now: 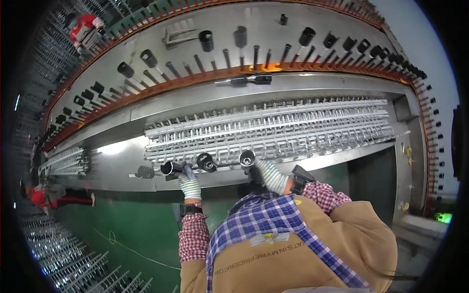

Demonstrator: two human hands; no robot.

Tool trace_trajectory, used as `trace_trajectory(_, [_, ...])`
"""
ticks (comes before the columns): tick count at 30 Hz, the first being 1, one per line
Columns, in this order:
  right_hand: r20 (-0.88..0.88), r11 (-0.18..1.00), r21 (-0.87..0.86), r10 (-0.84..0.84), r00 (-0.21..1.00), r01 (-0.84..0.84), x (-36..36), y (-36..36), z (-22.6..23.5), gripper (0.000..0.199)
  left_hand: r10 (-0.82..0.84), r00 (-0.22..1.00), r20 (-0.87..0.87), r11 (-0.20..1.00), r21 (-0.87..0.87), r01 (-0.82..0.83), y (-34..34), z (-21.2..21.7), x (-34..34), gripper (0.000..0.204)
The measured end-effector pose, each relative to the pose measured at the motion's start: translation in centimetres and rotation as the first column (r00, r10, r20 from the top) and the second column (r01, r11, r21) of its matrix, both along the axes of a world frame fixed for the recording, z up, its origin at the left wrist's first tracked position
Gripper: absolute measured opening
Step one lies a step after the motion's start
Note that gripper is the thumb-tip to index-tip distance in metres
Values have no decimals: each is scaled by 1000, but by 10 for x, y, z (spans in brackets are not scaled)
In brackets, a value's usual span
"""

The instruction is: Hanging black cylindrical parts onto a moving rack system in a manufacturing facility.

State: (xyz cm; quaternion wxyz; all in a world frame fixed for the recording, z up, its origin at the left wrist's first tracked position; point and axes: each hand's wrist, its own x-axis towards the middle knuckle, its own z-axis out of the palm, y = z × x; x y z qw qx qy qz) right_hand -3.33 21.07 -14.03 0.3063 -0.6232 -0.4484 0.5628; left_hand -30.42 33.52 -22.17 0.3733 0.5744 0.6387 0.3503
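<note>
Head view: striped-gloved left hand (pixel 189 185) holds a black cup-shaped housing (pixel 167 169) by its side; right hand (pixel 271 177) grips a second housing (pixel 247 157), mouth upward (apparently exposing its interior). A third housing (pixel 206 163) sits between, probably for easy reach.

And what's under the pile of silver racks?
The silver racks sit on a metal bench, whose surface shows at their left; whatever lies directly beneath the pile is covered.
</note>
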Motion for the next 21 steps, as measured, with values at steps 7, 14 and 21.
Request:
trace_trajectory(7, [-609, 862, -311, -504, 613, 400, 3, -14, 36, 39, -27, 983, -183, 999, 39, 35, 4, 23, 10, 47])
trace_trajectory(14, [72, 867, -113, -480, 874, 486, 46, -29, 16, 45, -3, 999, -32, 979, 203, 9, 4, 25, 21, 47])
trace_trajectory(21, [-141, 996, -84, 27, 990, -39, 89, -30, 55, 35, 96, 991, 90, 988, 109, -106, 20, -19, 2, 40])
